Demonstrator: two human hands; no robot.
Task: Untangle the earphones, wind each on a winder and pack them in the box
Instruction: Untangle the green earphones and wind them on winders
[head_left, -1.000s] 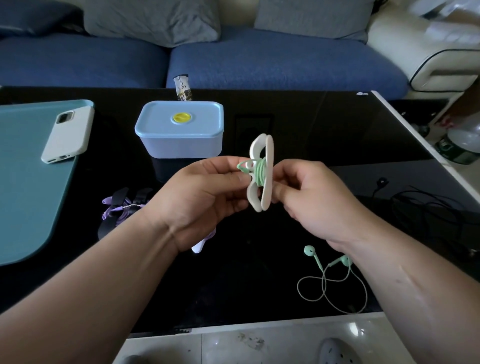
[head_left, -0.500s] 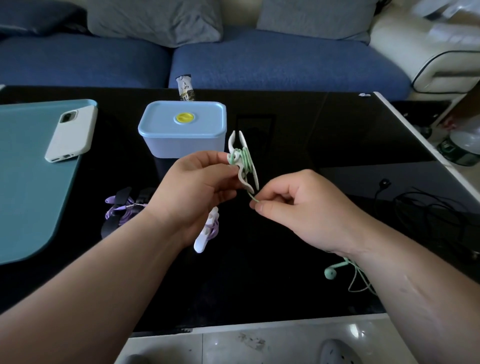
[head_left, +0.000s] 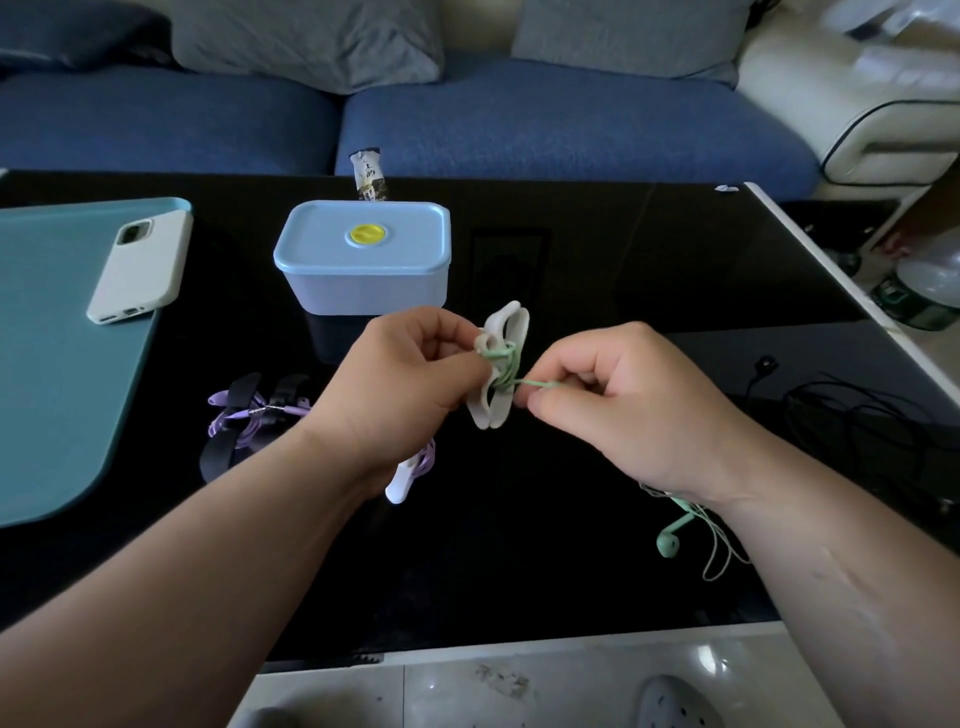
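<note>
Pinching the white winder above the black table, the left hand holds it with its long axis running 1 to 7 o'clock; the right hand, at 3 o'clock, pinches the green cable taut.

Box is set twds the far edge of the table, a bit left of centre, w/ a sachet stood right behind it. Mat is laid over the left edge, phone placed on its far right corner. Wound earphones are left btwn mat and centre, in front of the box, spare winder just right of them under the left wrist. Winder is held up over the centre btwn left hand and right hand, cord run rightwards into the right hand. Loose earbud is left nr the front edge, under the right wrist. Cable pile is dumped by the right edge. Sofa is found behind the far edge.
</note>
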